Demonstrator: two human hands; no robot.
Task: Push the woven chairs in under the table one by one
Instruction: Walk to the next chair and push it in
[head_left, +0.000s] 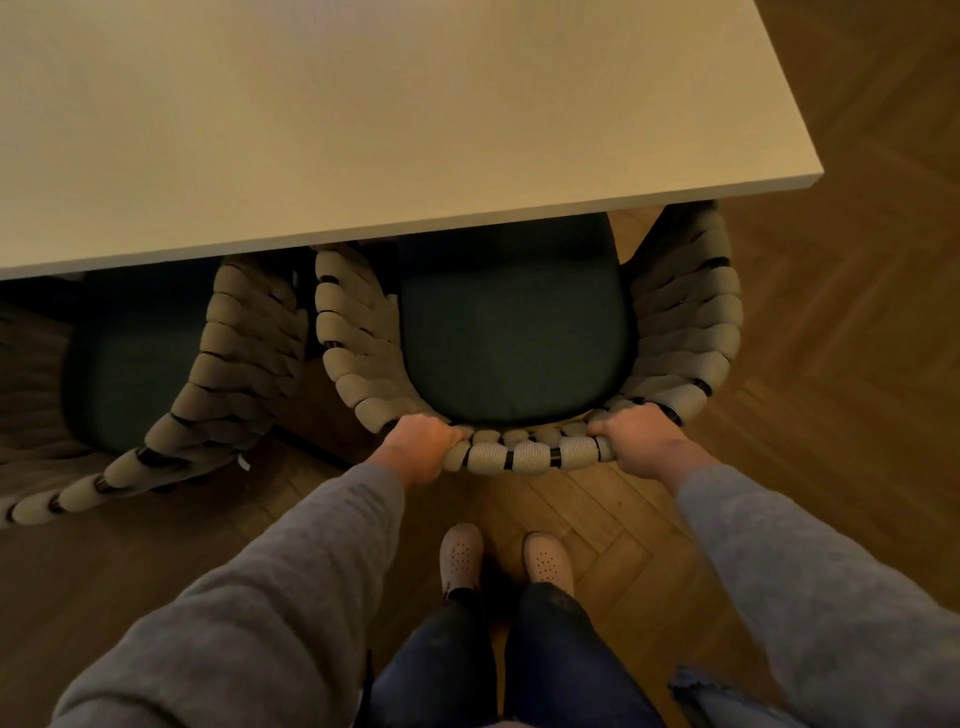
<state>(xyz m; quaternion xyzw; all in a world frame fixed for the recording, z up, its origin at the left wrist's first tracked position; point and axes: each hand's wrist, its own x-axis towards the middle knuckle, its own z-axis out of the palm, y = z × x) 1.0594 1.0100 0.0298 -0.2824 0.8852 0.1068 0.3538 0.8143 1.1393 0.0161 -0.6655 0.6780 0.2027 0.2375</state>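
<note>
A woven chair (524, 454) with thick beige rope weave and a dark green seat cushion stands right in front of me, its front part tucked under the pale table (363, 130). My left hand (418, 449) grips the top of its curved backrest on the left. On the right side of the same backrest rim, my right hand (641, 441) is closed around it. A second woven chair (228, 374) of the same kind stands to the left, also partly under the table edge.
The floor is dark herringbone parquet (841, 364). My feet in perforated clogs (462, 556) stand close behind the chair. The table's right corner (815, 176) lies just past the chair's right armrest. The two chairs nearly touch each other.
</note>
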